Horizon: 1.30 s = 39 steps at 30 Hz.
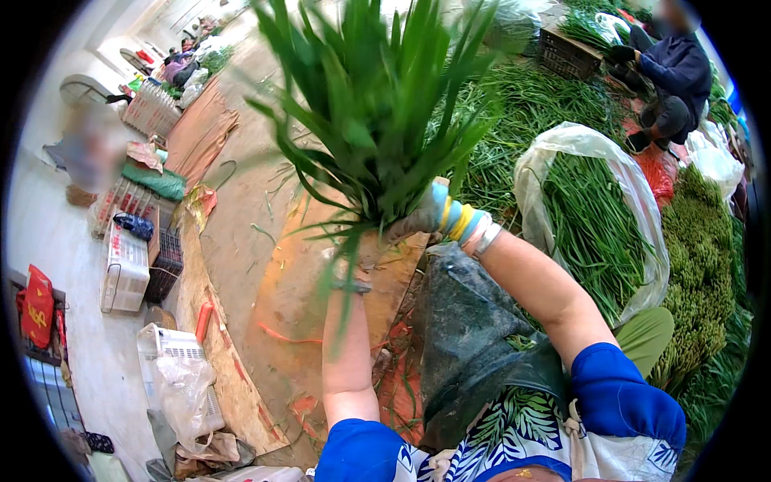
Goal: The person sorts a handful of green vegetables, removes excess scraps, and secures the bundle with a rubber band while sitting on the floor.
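A large bunch of long green leaves (367, 126) fans upward before me, its upper blades blurred. My right hand (418, 217), in a grey glove with a blue and yellow striped cuff, grips the bunch near its narrow base. Just below that base is my left hand (352, 262), blurred and partly covered by drooping leaves; its fingers cannot be made out. A dark band (352, 285) circles the left wrist. Over my lap lies a dark waterproof apron (470, 337). Beneath my hands is a brown board (295, 283) on the floor.
To the right, a clear plastic bag (533, 175) holds cut green stalks (590, 217), beside bundled budded stems (692, 277). A person (674, 78) squats at the upper right near a dark crate (566, 54). White crates (125, 265) line the left wall.
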### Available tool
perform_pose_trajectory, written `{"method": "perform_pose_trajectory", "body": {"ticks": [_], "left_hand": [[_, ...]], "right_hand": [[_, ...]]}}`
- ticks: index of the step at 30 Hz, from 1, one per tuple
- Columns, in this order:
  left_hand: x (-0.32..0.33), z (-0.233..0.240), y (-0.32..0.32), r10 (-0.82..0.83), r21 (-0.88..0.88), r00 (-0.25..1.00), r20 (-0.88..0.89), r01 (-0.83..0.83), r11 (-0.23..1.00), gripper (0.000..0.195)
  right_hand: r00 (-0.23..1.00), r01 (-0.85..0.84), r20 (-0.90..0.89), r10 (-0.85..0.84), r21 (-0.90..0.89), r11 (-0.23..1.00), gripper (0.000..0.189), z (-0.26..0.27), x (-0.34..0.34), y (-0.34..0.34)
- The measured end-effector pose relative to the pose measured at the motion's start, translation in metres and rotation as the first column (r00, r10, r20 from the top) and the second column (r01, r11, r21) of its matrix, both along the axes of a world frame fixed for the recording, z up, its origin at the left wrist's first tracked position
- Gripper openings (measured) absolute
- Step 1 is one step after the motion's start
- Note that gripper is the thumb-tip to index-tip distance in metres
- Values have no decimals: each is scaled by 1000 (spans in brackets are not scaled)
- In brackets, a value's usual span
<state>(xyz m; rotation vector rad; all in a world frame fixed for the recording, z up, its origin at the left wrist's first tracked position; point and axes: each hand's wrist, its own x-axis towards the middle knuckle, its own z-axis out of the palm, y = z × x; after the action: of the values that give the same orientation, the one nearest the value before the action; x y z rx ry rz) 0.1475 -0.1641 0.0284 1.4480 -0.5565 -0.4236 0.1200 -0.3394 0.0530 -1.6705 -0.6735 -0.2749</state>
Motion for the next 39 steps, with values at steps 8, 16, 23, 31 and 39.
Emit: {"method": "perform_pose_trajectory", "body": {"ticks": [8, 16, 23, 31, 39], "left_hand": [[24, -47, 18, 15, -249, 884, -467, -148, 957, 52], [-19, 73, -58, 170, -357, 972, 163, -102, 929, 51], [-74, 87, -113, 317, -576, 913, -258, -409, 708, 47], [-91, 66, -98, 401, -509, 797, -451, -599, 618, 33], [-60, 40, -42, 280, -701, 871, -403, -491, 517, 19]], "right_hand": [[996, 77, 58, -74, -55, 996, 50, -23, 21, 38], [965, 259, 8, -262, -190, 947, 50, 48, 14, -17], [822, 551, 306, -480, -637, 539, 70, 56, -68, -42], [725, 506, -260, -637, -426, 750, 37, -81, -182, -119], [559, 604, -795, -236, 196, 773, 30, -148, -232, -172]]}}
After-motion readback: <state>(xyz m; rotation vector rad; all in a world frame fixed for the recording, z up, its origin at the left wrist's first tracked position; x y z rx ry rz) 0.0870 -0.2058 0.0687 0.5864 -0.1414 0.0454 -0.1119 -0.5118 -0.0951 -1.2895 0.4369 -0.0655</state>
